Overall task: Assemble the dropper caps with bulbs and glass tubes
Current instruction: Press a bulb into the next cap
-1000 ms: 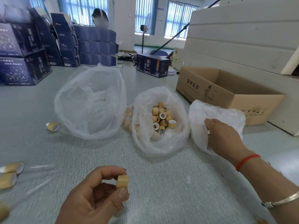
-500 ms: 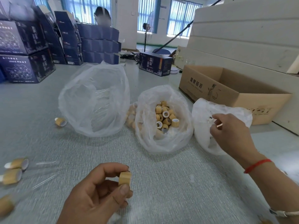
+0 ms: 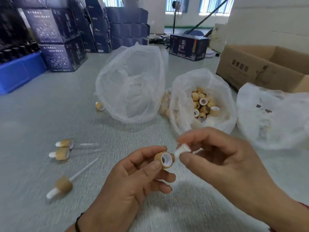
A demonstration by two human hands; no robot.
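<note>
- Low in the frame's centre, the left hand [image 3: 133,178] pinches a bamboo cap [image 3: 164,159], its white-lined mouth turned rightward.
- Just right of it, the right hand [image 3: 222,163] pinches a white bulb [image 3: 181,150]; its long axis points down-left at that mouth, tip almost touching the rim.
- The bulb likely goes in next.

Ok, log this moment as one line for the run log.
left hand holds tan bamboo-look cap, white opening up | right hand pinches white rubber bulb beside cap | bulb not yet inserted
</note>
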